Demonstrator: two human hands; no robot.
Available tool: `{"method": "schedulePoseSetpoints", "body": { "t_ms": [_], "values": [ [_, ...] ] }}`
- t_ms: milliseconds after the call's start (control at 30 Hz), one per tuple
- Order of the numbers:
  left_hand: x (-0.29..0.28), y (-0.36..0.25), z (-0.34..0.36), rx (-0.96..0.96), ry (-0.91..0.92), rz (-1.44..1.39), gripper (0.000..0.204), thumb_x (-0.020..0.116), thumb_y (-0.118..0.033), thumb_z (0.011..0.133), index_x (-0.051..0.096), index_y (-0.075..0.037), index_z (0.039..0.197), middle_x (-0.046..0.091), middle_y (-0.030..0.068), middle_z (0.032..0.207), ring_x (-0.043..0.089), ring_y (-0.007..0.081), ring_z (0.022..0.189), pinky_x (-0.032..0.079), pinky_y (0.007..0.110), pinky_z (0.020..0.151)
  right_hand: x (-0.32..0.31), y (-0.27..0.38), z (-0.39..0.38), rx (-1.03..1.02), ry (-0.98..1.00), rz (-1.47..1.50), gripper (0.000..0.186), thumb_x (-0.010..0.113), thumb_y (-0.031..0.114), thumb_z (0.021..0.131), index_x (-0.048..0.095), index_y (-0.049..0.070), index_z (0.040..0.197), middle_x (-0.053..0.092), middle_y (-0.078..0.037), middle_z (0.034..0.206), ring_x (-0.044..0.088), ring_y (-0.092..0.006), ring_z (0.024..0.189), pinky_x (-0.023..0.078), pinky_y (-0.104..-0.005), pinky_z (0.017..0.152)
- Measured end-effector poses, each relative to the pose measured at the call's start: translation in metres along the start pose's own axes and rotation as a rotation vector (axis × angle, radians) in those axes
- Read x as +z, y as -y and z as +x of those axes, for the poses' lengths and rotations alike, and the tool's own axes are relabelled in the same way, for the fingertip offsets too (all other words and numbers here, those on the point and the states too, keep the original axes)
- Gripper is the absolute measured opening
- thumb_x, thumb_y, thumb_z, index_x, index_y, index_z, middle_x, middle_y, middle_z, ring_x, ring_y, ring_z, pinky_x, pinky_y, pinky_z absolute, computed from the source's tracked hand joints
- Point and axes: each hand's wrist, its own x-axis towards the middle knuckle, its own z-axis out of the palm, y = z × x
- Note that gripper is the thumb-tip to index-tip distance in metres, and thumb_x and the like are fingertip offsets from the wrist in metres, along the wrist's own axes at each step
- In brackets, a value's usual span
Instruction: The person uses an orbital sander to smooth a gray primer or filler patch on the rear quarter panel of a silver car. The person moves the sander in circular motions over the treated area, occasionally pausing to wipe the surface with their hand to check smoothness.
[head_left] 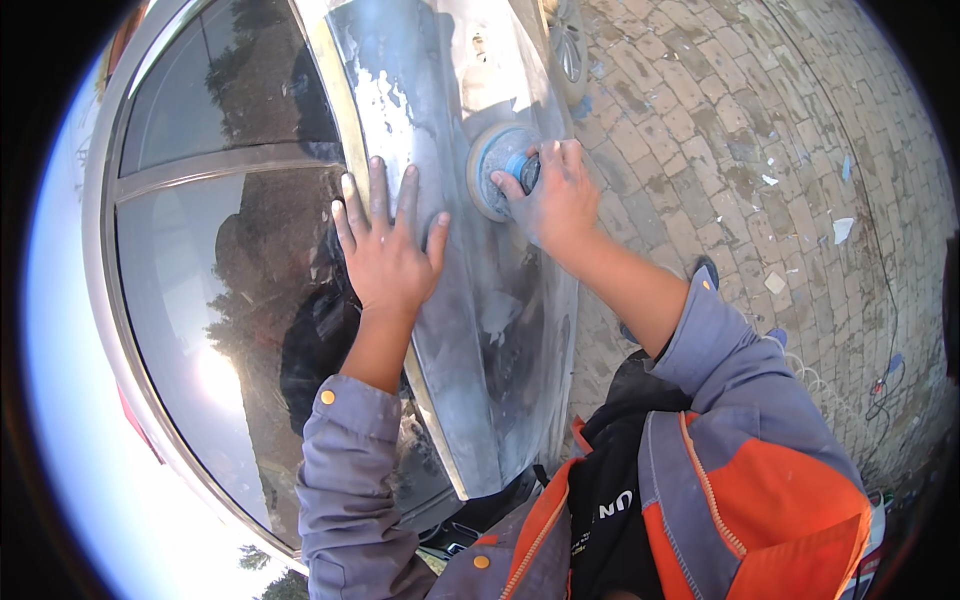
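My right hand [556, 196] grips a small blue power sander whose round pad [491, 166] presses flat against a grey, sanded car door panel [470, 330]. My left hand [388, 250] lies open and flat on the same panel, fingers spread, just below the window edge and left of the sander. Both forearms wear grey sleeves with orange trim. The panel looks dull and patchy with white dusty spots near its top.
Dark car windows [230, 260] with a silver frame fill the left side and mirror trees and a person. Brick paving [740, 130] lies to the right, strewn with paper scraps. A car wheel [568, 45] shows at the top. A cable [885, 370] trails over the bricks.
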Motion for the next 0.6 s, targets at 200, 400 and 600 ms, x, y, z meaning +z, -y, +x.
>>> {"method": "schedulePoseSetpoints", "body": {
  "t_ms": [200,400,600],
  "values": [
    [0.000,0.000,0.000,-0.006,0.005,-0.020,0.068,0.064,-0.057,0.105,0.059,-0.027,0.166,0.037,0.0134,0.182,0.036,0.0534,0.162,0.025,0.065,0.132,-0.002,0.002,0.001,0.020,-0.024,0.024,0.057,0.093,0.049,0.086,0.068,0.012,0.120,0.061,-0.011,0.122,0.072,-0.0375,0.107,0.059,-0.0519,0.086],
    [0.001,0.000,0.000,0.006,-0.015,-0.011,0.068,0.066,-0.056,0.104,0.059,-0.027,0.165,0.038,0.0134,0.182,0.038,0.0534,0.161,0.025,0.065,0.132,-0.002,-0.001,-0.004,-0.041,0.006,0.057,0.056,0.093,0.048,0.087,0.068,0.011,0.120,0.060,-0.010,0.122,0.071,-0.0372,0.108,0.059,-0.0511,0.087],
    [0.001,0.001,0.000,-0.003,0.003,0.001,0.068,0.065,-0.056,0.105,0.058,-0.027,0.166,0.037,0.0132,0.182,0.037,0.0532,0.161,0.025,0.065,0.132,-0.002,-0.008,-0.018,-0.062,0.038,0.012,0.057,0.093,0.049,0.086,0.068,0.010,0.119,0.060,-0.010,0.123,0.072,-0.0377,0.106,0.060,-0.0512,0.087]
  ]
}}
